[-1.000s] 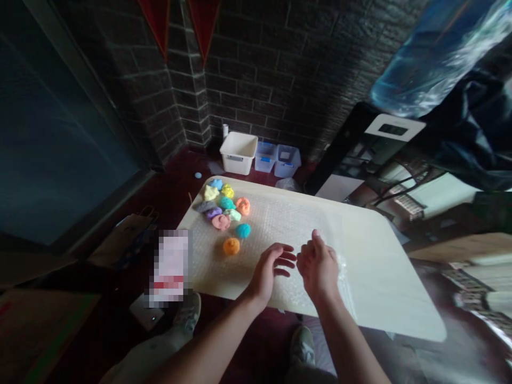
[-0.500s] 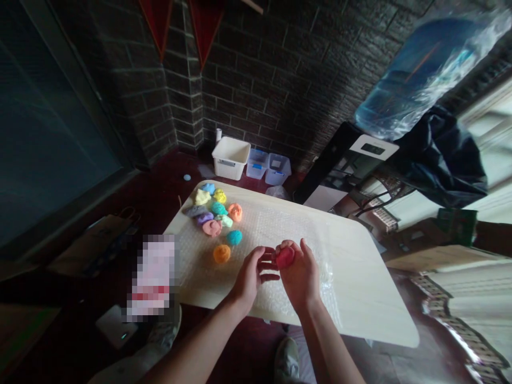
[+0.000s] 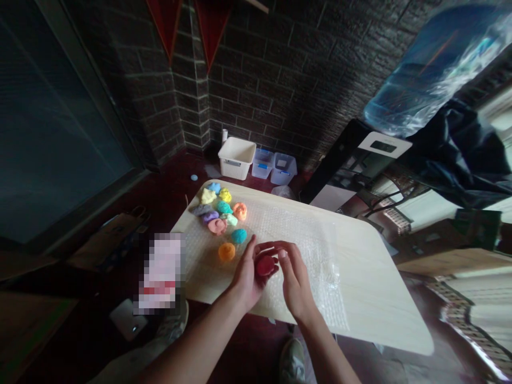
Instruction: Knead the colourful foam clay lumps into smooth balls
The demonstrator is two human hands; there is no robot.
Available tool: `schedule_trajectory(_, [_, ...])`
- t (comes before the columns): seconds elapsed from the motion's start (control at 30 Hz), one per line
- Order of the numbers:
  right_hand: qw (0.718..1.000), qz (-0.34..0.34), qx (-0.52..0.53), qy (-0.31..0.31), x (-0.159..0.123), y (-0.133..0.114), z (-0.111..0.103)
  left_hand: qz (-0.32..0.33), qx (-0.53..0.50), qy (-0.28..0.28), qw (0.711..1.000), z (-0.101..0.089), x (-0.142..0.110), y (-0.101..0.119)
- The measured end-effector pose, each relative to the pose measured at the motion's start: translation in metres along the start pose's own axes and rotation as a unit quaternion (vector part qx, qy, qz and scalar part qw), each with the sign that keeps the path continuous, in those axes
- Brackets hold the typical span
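A dark red lump of modelling clay [image 3: 265, 265] rests in my left hand [image 3: 247, 277], whose fingers curl around it above the table's near side. My right hand [image 3: 295, 280] is beside it, fingers stretched toward the left hand over the clay and thumb apart; no lump shows in its grasp. Left of my hands lie an orange ball [image 3: 226, 252] and a teal ball [image 3: 239, 236]. Farther back is a cluster of several clay lumps, among them a pink one [image 3: 217, 226], a peach one [image 3: 240, 211] and a purple one [image 3: 209, 217].
Bubble wrap [image 3: 316, 261] covers part of the pale wooden table [image 3: 384, 288]. Behind it on the floor stand a white basket [image 3: 236, 168] and two clear bins [image 3: 283, 173]. A water dispenser [image 3: 340, 176] stands at the back right. A blurred pink-white patch [image 3: 162, 272] is at the left edge.
The red clay has passed from my right hand to my left. My right hand has turned over, its fingers now reaching above the lump. The view has shifted slightly.
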State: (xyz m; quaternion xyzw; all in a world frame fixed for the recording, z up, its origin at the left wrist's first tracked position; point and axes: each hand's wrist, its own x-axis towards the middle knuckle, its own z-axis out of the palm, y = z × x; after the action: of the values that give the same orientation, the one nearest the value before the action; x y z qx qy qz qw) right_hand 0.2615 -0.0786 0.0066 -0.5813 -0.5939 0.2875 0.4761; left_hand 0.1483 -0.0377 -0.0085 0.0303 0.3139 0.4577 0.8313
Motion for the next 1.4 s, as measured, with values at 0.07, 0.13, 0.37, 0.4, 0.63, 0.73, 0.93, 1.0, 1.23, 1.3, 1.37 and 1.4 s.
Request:
schedule_trajectory(0.07, [0.999,-0.024,-0.028,-0.022,0.005,-0.003,-0.009,-0.020,-0.041,-0.011,0.999,0.002,-0.001,0.009])
schedule_trajectory(0.13, [0.994,-0.064,-0.061,-0.060,0.007,-0.005,-0.016,-0.030,-0.054,-0.030,0.998,0.004,-0.003,0.015])
schedule_trajectory(0.37, [0.996,-0.038,-0.085,-0.011,0.011,0.010,-0.018,0.004,0.071,-0.102,0.992,0.002,-0.004,0.004])
schedule_trajectory(0.4, [0.997,-0.017,-0.076,-0.004,0.011,0.013,-0.018,0.021,0.103,-0.109,0.988,0.001,-0.004,0.002])
schedule_trajectory(0.63, [0.999,-0.001,-0.046,-0.016,0.010,0.011,-0.021,0.039,0.120,-0.059,0.990,-0.004,0.000,0.004])
schedule_trajectory(0.73, [0.998,0.037,0.028,0.051,0.013,0.013,-0.021,-0.003,0.121,-0.048,0.992,-0.004,0.001,0.008])
schedule_trajectory(0.93, [0.984,0.101,0.107,0.096,0.016,0.017,-0.020,-0.060,0.144,-0.003,0.988,-0.002,0.000,0.009])
schedule_trajectory(1.0, [0.983,0.106,0.118,0.092,0.015,0.015,-0.019,-0.068,0.156,0.010,0.985,-0.001,-0.001,0.008])
schedule_trajectory(1.23, [0.983,0.115,0.138,0.044,0.012,0.013,-0.011,-0.096,0.171,0.023,0.980,0.001,-0.004,0.006])
schedule_trajectory(1.3, [0.982,0.117,0.146,0.036,0.011,0.014,-0.010,-0.098,0.164,0.016,0.981,0.001,-0.005,0.006])
schedule_trajectory(1.37, [0.981,0.117,0.152,0.031,0.011,0.014,-0.010,-0.094,0.154,0.002,0.983,0.001,-0.004,0.008])
schedule_trajectory(1.4, [0.981,0.117,0.152,0.028,0.011,0.014,-0.010,-0.089,0.148,-0.008,0.985,0.001,-0.003,0.009])
